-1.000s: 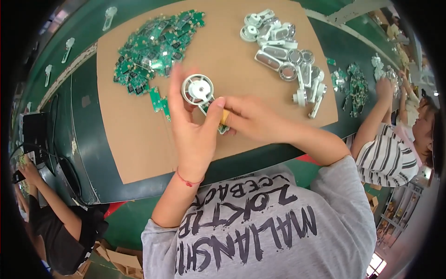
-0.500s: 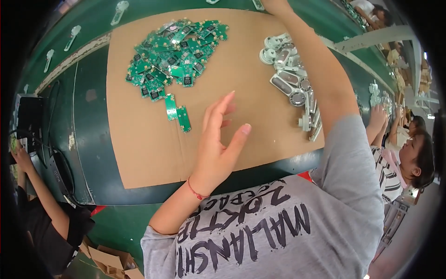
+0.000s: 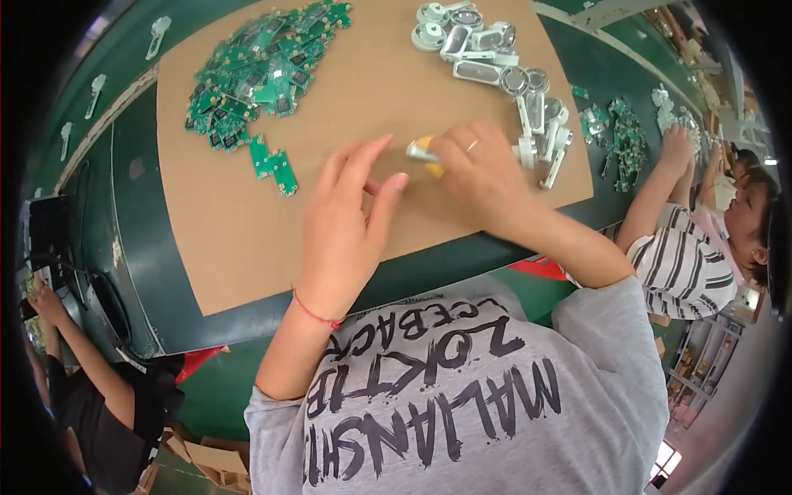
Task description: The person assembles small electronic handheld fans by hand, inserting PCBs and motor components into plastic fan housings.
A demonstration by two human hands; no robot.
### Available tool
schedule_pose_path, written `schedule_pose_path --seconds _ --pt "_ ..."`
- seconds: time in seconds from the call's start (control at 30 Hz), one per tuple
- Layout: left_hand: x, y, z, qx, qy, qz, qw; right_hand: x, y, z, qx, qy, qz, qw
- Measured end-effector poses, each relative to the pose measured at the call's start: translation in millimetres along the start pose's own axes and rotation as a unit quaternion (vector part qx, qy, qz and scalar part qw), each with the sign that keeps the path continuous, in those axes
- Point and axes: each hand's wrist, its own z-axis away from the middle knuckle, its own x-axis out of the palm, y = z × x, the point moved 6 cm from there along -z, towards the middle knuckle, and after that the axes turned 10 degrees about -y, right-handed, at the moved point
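Note:
My right hand (image 3: 487,173) is closed around a white plastic casing (image 3: 419,152), whose pale end sticks out toward the left. Yellow covers show on its fingertips, and the rest of the piece is hidden by the fingers. My left hand (image 3: 342,210) hovers over the cardboard sheet (image 3: 375,91) with fingers apart and nothing in it, just left of that casing. Two green circuit boards (image 3: 273,167) lie to its left, below a heap of green circuit boards (image 3: 256,70). Right of it, several white casings (image 3: 478,73) with round heads and grey windows are strewn near my right hand.
On the dark green bench (image 3: 136,190) at left are a black box (image 3: 48,227) and a cable. White parts (image 3: 96,92) lie along the far left strip. More boards (image 3: 625,140) sit at right, near a seated person in stripes (image 3: 685,260). Another person (image 3: 103,396) works at lower left.
My right hand has come back from the far edge to the middle and now holds a white casing. My left hand has shifted slightly, still open. The view has moved.

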Motion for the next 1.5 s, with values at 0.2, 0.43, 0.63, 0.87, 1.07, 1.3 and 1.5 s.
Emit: schedule_pose_path --seconds 0.2,0.43,0.63,0.87,1.07,1.3,1.5 --pt "14.0 -26.8 13.3 -0.005 -0.037 0.02 0.999 1.4 -44.0 5.1 -0.006 0.004 -0.074 0.997" --pt "-13.7 -9.4 26.6 0.199 0.052 -0.22 0.954 9.5 -46.6 7.1 -0.026 -0.103 -0.24 0.965" --pt "-46.8 -41.5 16.3 -0.076 0.155 -0.35 0.921 17.3 -59.4 9.6 -0.061 0.013 -0.066 0.996" --pt "-31.0 -36.4 19.4 -0.066 0.088 -0.126 0.986 15.7 -60.2 10.8 -0.052 -0.04 -0.137 0.988" --pt "14.5 -24.9 38.7 0.038 0.066 -0.183 0.98 21.3 -61.8 16.1 -0.012 -0.061 -0.115 0.991" --pt "13.2 -29.5 40.6 0.015 0.057 -0.096 0.994 23.7 -52.2 15.2 -0.004 -0.082 -0.22 0.972" --pt "0.9 -46.5 37.2 -0.09 0.01 0.257 0.962 22.1 -37.4 14.9 0.039 -0.04 -0.297 0.953"
